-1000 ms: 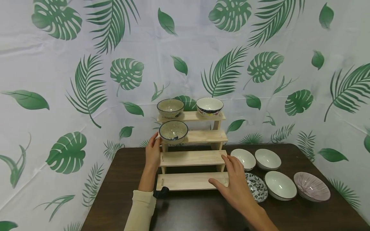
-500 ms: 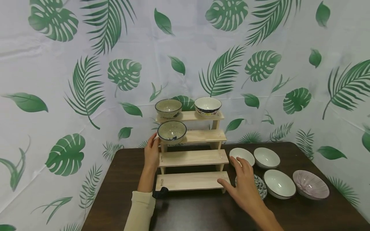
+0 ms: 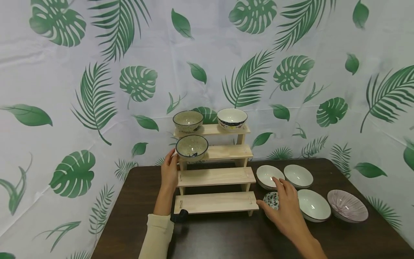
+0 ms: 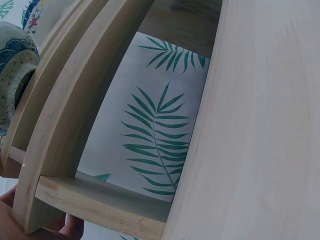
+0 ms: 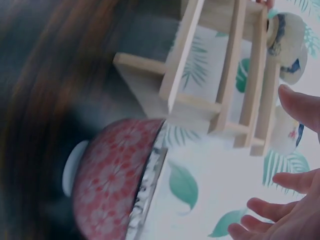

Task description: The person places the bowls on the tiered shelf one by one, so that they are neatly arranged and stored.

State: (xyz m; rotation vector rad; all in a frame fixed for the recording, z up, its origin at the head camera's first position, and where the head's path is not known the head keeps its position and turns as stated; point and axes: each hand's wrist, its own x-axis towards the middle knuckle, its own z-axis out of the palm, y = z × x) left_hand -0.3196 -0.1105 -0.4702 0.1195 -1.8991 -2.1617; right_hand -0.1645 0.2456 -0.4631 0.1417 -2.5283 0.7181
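Observation:
A four-step wooden shelf [image 3: 216,177] stands on the table. At its left side, my left hand [image 3: 169,172] grips the end of a step, just below a speckled bowl [image 3: 192,146] on the second step. The left wrist view shows its fingers [image 4: 74,226] curled round the wood. My right hand [image 3: 286,212] is spread, holding nothing, over a floral-patterned dish [image 3: 271,200] that it partly covers. In the right wrist view, a red flower-patterned bowl [image 5: 112,180] lies beyond the fingers. Another speckled bowl [image 3: 188,121] and a white bowl [image 3: 232,119] sit on the top step.
Right of the shelf are a white bowl [image 3: 269,176], a second white bowl [image 3: 298,175], a third white bowl [image 3: 313,205] and a pinkish streaked bowl [image 3: 347,205]. A leaf-print cloth [image 3: 207,54] hangs behind the dark table [image 3: 129,223].
My right hand has moved right, away from the shelf's lower steps and over the floral dish. The left hand keeps its place at the shelf; the head view has shifted slightly.

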